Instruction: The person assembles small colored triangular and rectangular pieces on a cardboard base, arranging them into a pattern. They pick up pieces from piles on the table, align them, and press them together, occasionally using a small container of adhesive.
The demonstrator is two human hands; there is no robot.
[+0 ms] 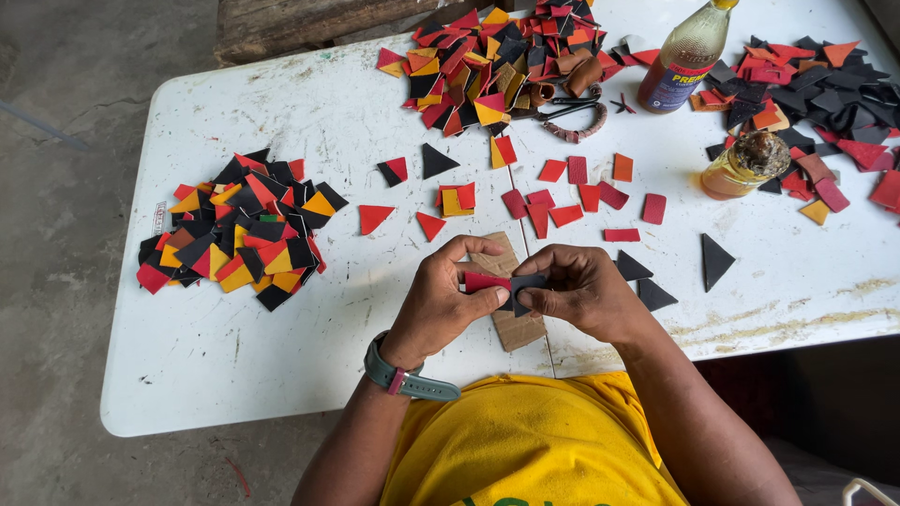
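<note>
**Joining red and black pieces at the desk**

Centre of the frame: the left hand [448, 298] pinches a red piece [483, 281]; the right hand [577, 292] pinches a black piece [527, 286]. The two pieces meet edge to edge above a cardboard pad [514, 328]. At left lies a pile of joined pieces [234, 230], judged finished. Loose red slips [581, 201] and black triangles [714, 260] wait mid-desk, with larger heaps [497, 56] at the top, so much appears left. Two bottles [689, 52] stand upper right on the white desk [281, 375].
</note>
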